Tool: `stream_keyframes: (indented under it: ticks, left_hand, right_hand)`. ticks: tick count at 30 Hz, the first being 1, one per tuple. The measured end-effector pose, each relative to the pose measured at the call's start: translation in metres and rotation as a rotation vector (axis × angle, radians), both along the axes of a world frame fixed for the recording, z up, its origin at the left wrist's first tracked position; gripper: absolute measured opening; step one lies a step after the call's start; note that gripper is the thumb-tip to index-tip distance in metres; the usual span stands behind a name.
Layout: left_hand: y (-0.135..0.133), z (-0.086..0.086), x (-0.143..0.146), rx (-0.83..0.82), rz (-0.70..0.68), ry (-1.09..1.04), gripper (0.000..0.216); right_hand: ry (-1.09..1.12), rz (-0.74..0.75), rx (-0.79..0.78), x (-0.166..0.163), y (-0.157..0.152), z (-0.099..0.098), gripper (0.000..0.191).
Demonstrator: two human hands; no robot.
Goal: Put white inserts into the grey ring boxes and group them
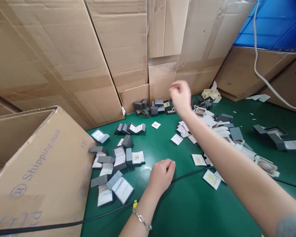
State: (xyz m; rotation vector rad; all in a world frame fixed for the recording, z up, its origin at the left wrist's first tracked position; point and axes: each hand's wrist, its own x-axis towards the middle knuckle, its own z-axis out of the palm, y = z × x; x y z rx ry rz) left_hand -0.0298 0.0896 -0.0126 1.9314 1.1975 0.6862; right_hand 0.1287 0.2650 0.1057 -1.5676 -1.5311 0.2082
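The left hand is curled closed (contents, if any, hidden) near open grey boxes on the worktop, their lids presumably raised to expose white linings; the blurred right hand is curled, its grip impossible to tell.

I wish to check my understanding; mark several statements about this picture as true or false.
1. A bracelet is on the left wrist. True.
2. The left hand appears higher in the picture than the right hand. False: the right hand appears higher.
3. The box at lower left reads "Shipping mark". True.
4. Every small grey box is shut. False: several small grey boxes are open.
5. The work surface is green. True.
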Motion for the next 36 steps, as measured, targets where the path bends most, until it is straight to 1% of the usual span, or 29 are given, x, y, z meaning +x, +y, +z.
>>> stream_keyframes:
  ticks: [3,5,7,9,12,15,19,21,24,25,27,30,33,36]
  left_hand:
    - [0.002,-0.001,-0.001,-0.020,0.001,-0.022,0.033]
    - [0.003,-0.001,-0.001,-0.018,-0.013,-0.024,0.032]
    - [0.004,-0.001,-0.001,-0.014,-0.020,-0.020,0.030]
    - [0.005,-0.001,0.000,-0.015,-0.024,-0.018,0.030]
    - [0.005,-0.001,0.000,-0.014,-0.023,-0.018,0.030]
    - [0.005,-0.001,0.000,-0.033,-0.005,-0.023,0.030]
    - [0.005,0.000,0.000,-0.081,0.014,-0.059,0.029]
    - [0.006,0.001,0.000,-0.098,0.035,-0.075,0.029]
    - [0.008,0.000,-0.001,-0.085,0.049,-0.100,0.027]
    - [0.008,0.000,-0.001,-0.081,0.059,-0.112,0.026]
    - [0.009,-0.001,-0.001,-0.090,0.087,-0.143,0.023]
    - [0.010,-0.003,-0.001,-0.145,0.158,-0.254,0.018]
    - [0.012,-0.005,-0.002,-0.233,0.257,-0.430,0.034]
    - [0.015,-0.004,-0.002,-0.352,0.336,-0.641,0.052]
  right_hand:
    - [-0.189,0.111,-0.008,-0.016,0.031,-0.028,0.045]
    - [-0.560,0.133,-0.100,-0.026,0.053,-0.047,0.063]
    - [-0.753,0.116,-0.217,-0.031,0.073,-0.061,0.070]
    - [-0.814,0.090,-0.297,-0.033,0.086,-0.068,0.066]
    - [-0.849,0.082,-0.326,-0.033,0.088,-0.066,0.057]
    - [-0.897,0.116,-0.324,-0.032,0.071,-0.059,0.051]
    - [-0.887,0.094,-0.302,-0.027,0.036,-0.056,0.029]
    - [-0.801,0.078,-0.297,-0.021,0.021,-0.060,0.025]
    - [-0.535,0.035,-0.269,-0.009,0.002,-0.067,0.030]
    - [-0.455,0.027,-0.233,-0.005,-0.004,-0.070,0.031]
    - [-0.364,0.052,-0.114,0.001,-0.017,-0.074,0.029]
    - [-0.324,0.162,0.069,0.005,-0.041,-0.080,0.021]
    - [-0.331,0.266,0.162,0.002,-0.074,-0.087,0.022]
    - [-0.365,0.315,0.183,-0.007,-0.109,-0.098,0.023]
